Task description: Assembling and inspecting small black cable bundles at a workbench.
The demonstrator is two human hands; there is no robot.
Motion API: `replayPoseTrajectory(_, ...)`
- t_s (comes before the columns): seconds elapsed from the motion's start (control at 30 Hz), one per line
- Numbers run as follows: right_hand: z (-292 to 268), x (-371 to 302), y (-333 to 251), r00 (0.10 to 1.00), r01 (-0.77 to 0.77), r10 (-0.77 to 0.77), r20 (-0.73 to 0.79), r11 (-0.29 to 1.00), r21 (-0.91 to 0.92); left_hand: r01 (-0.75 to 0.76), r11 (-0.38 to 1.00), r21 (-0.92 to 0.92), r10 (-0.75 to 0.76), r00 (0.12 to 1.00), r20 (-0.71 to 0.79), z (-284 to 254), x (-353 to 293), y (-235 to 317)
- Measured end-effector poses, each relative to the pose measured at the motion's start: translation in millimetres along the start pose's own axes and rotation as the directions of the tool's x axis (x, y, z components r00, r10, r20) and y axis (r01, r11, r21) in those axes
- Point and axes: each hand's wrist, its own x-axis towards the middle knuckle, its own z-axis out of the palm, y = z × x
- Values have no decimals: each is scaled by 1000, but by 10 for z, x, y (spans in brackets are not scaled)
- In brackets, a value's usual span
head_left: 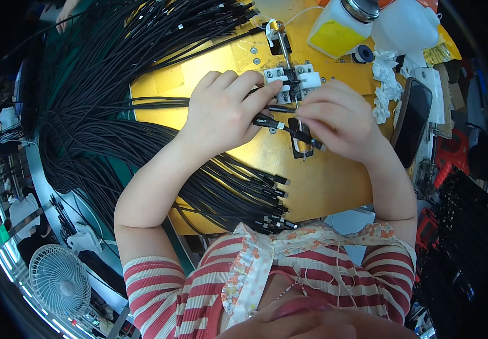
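My left hand (221, 113) is closed around black USB cables over the gold work plate (340, 181). Below its fingers one black connector (268, 122) with a bare metal tip slants down to the right. My left index finger reaches to a small fixture of white blocks (310, 79) with metal clamps, where a black cable end lies across the middle. My right hand (340, 118) has thumb and fingers pinched together just right of the cable ends. Those fingertips meet the end of a dark cable piece (282, 109); what lies between them is hidden.
Large bundles of black cables (159, 133) spread at the left, connectors pointing right. A jar with yellow contents (334, 34), a white bottle (405, 25), crumpled tissue (385, 85) and a phone (413, 121) stand or lie at the right. A white fan (60, 279) is at lower left.
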Motion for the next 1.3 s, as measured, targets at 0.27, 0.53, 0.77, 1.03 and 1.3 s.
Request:
replayPoseTrajectory(0.27, -48, -11, 94, 978, -198, 204, -37, 972, 127, 14, 1000, -6, -14, 1000, 1, 4, -10, 28)
replayPoseTrajectory(0.53, -37, -8, 77, 932, -283, 351, -94, 862, 420, 40, 941, -337, -32, 999, 31, -262, 52, -33)
replayPoseTrajectory(0.77, -33, 19, 155, 942, -306, 322, -89, 939, 156, 187, 957, -221, -135, 963, 232, -283, 31, 124)
replayPoseTrajectory(1.03, 28, 17, 213, 906, -399, 409, -108, 911, 105, 228, 935, -271, -151, 948, 279, -221, 43, 51)
replayPoseTrajectory(1.3, 17, 14, 196, 910, -384, 405, -92, 904, 187, 280, 871, -403, -102, 906, 410, -304, 61, -20)
